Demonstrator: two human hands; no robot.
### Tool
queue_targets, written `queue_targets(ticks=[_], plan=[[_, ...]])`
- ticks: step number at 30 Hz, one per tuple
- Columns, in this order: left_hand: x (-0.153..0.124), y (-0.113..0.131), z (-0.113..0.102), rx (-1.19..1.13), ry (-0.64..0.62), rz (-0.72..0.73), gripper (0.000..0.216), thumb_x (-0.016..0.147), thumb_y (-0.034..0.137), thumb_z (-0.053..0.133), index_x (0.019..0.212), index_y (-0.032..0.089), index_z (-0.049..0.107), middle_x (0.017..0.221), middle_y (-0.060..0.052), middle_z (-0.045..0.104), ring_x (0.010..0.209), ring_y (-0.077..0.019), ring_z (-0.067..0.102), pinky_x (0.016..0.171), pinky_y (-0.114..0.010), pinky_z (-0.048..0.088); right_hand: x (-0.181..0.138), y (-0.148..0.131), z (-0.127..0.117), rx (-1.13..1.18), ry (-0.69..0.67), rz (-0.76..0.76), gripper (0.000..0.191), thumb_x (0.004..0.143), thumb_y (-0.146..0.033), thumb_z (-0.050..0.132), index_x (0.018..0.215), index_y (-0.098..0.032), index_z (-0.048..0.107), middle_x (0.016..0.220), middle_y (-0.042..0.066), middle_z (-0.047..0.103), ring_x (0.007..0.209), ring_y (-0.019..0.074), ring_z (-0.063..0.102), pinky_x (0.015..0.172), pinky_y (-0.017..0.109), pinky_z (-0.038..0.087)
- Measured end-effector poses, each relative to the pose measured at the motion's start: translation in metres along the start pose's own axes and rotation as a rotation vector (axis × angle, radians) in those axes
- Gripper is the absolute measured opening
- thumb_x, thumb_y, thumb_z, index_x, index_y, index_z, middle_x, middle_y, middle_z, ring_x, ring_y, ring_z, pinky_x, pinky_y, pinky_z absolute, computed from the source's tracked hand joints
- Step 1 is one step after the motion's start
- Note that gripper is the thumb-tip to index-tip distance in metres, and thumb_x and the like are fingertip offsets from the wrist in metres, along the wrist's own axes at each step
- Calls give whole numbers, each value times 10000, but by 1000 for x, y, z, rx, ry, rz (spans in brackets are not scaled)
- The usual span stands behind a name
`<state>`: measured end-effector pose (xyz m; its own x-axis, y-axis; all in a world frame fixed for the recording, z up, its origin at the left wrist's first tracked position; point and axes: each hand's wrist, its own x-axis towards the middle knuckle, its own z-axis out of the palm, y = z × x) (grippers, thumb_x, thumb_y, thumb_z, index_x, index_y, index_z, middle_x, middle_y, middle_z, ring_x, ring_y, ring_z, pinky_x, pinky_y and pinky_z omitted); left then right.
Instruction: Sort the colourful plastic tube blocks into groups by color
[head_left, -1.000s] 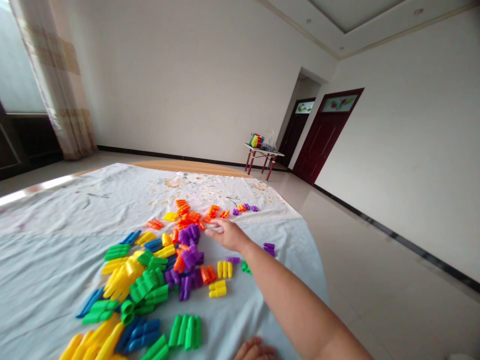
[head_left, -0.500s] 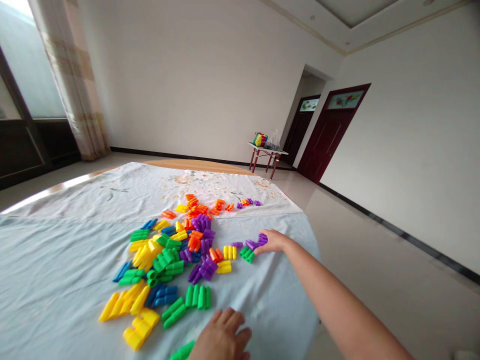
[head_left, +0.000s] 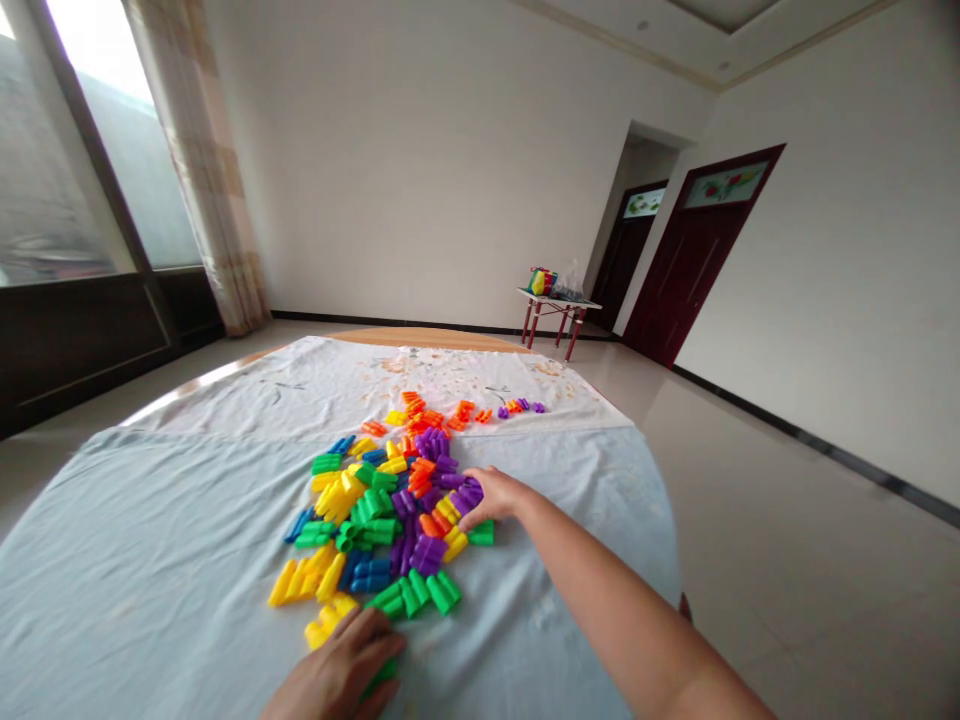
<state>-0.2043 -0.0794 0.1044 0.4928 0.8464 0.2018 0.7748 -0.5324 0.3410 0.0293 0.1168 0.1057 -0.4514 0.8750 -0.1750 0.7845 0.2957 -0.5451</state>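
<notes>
nearest, shows the left hand (head_left: 341, 655) low on the blue cloth (head_left: 187, 560), with fingers loosely bent over a half-hidden green piece (head_left: 381, 676); cannot tell whether gripping it. farther in, finds the right hand (head_left: 491, 497) half open, with thumb and fingers parted around a purple piece (head_left: 469, 493). unlike half a second ago, finds this purple piece up against the heap (head_left: 371, 508), making a tighter spread. at mid-table, looks glossy, ridged and tubular in yellow, blue, green and purple, tumbled askew. beyond, runs to orange pieces (head_left: 424, 420) on the white cloth (head_left: 240, 392).
</notes>
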Motion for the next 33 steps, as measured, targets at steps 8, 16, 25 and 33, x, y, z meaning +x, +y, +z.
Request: queue_targets(ticks=[8, 16, 25, 33], plan=[[4, -60, -7, 251, 307, -92, 265, 798, 395, 517, 1005, 312, 660, 1023, -18, 656, 907, -162, 625, 806, -256, 520, 30, -42, 25, 256, 21, -8, 1017, 425, -488, 819, 1294, -129, 432, 1219, 136, 541, 1114, 301, 512, 938, 389, 413], [26, -112, -23, 122, 392, -324, 476, 787, 522, 468, 1115, 207, 607, 1149, -95, 591, 1040, -215, 561, 920, -342, 459, 37, -84, 41, 583, 62, -265, 996, 542, -418, 796, 1379, -231, 290, 1320, 99, 453, 1040, 240, 573, 860, 348, 476], [11, -151, -42, 205, 499, -679, 512, 852, 468, 301, 1140, 144, 572, 1186, -112, 569, 1072, -239, 526, 960, -364, 388, -37, -39, 17, 119, -4, -183, 950, 477, -498, 800, 1293, -175, 436, 996, 80, 593, 848, 224, 593, 767, 335, 480], [4, -196, -22, 272, 345, -855, 455, 850, 455, 314, 1084, 204, 613, 1200, -44, 592, 1081, -209, 525, 938, -308, 370, -48, -75, 54, 121, -127, -381, 870, 490, -430, 814, 1261, -219, 472, 1031, 54, 633, 831, 199, 610, 716, 253, 474]])
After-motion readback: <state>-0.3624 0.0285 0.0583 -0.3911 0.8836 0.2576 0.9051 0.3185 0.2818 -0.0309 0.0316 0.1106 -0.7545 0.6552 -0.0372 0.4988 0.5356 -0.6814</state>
